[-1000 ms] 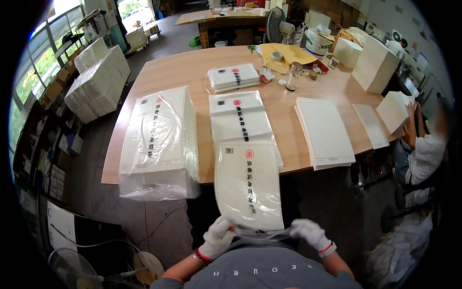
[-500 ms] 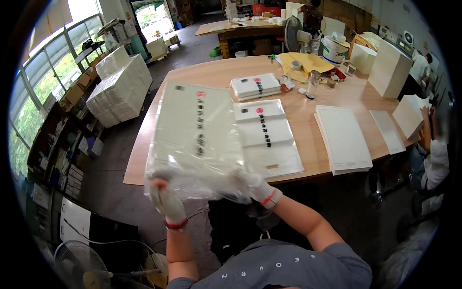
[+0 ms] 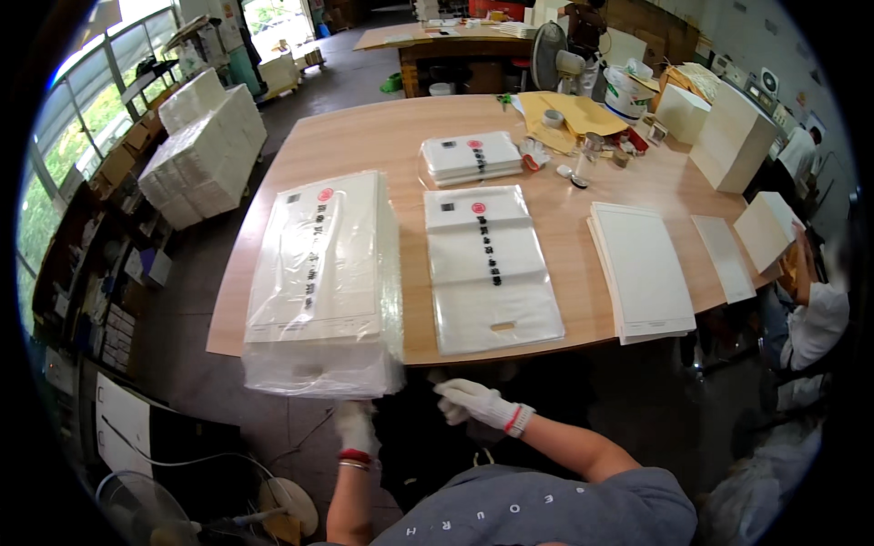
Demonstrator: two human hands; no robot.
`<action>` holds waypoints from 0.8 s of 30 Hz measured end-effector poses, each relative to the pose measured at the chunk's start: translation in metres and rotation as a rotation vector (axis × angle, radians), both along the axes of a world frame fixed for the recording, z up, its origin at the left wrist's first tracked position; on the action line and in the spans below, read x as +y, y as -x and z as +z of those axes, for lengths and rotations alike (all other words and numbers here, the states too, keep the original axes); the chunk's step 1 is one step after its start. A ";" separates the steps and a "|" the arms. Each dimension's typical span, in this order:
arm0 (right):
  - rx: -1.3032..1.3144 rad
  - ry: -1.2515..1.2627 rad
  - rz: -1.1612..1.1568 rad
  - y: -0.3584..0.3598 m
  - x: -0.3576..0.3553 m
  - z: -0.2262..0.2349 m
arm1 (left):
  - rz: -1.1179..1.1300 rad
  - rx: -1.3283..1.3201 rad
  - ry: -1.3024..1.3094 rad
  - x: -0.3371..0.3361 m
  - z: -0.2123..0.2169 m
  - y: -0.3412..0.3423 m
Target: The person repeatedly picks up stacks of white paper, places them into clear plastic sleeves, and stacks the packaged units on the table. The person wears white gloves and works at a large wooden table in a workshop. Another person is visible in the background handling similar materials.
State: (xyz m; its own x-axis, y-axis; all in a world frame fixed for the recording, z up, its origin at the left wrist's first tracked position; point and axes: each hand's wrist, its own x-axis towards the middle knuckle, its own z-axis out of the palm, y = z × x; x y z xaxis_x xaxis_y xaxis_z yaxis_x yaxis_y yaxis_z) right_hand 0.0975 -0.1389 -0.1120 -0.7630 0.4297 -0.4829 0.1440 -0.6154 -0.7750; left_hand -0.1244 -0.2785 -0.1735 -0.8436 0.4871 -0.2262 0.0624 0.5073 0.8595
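Note:
A thick stack of clear plastic bags with white sheets inside (image 3: 314,273) lies at the table's left front, its filmy lower end hanging past the edge. My left hand (image 3: 353,426), in a white knitted glove, is just below that overhang; its fingers are blurred and partly hidden. My right hand (image 3: 478,403), gloved too, is in front of the table edge with curled fingers and nothing visible in them. Beyond it lies a flat pile of printed plastic bags (image 3: 492,291) with a handle slot, and farther back a smaller pile of folded bags (image 3: 472,158).
A stack of white sheets (image 3: 642,273) and a narrow white board (image 3: 724,257) lie to the right. Yellow paper (image 3: 583,114), tape and a white bucket (image 3: 628,96) stand farther back. Another person (image 3: 815,309) works at the right edge. Wrapped white stacks (image 3: 205,150) stand left.
The filled bag that both hands held over the table now lies on the left stack. Both hands have come away from its upper side and drawn down toward me.

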 end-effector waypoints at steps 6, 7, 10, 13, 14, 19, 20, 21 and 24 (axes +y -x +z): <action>-0.241 0.081 -0.321 -0.125 0.000 -0.054 | -0.787 0.408 -0.369 0.128 0.025 -0.125; -0.229 0.074 -0.338 -0.135 -0.001 -0.055 | -0.722 0.530 -0.464 0.157 0.037 -0.138; -0.206 0.039 -0.383 -0.153 -0.003 -0.054 | -0.716 0.723 -0.344 0.217 0.044 -0.158; -0.199 -0.025 -0.362 -0.147 0.000 -0.045 | -0.931 0.793 -0.113 0.256 0.010 -0.137; -0.184 -0.032 -0.340 -0.145 0.005 -0.042 | -0.952 0.592 -0.080 0.262 0.023 -0.130; -0.004 -0.036 -0.355 -0.109 0.068 -0.032 | -0.993 0.280 0.020 0.272 0.066 -0.114; 0.016 -0.044 -0.454 -0.091 0.084 -0.026 | -1.033 0.288 -0.008 0.271 0.071 -0.115; 0.102 -0.197 -0.535 -0.066 0.101 -0.036 | -1.051 0.459 -0.035 0.272 0.050 -0.112; -0.177 -0.456 -0.526 -0.042 0.149 -0.040 | -1.091 0.450 0.050 0.278 0.044 -0.115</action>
State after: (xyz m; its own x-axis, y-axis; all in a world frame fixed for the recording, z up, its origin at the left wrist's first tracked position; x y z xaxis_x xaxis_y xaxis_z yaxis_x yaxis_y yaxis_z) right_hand 0.1394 0.0100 -0.1525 -0.3260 0.9074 -0.2653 0.0643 -0.2587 -0.9638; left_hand -0.0099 -0.0008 -0.1299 0.0049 0.9985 -0.0541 0.7756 0.0303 0.6305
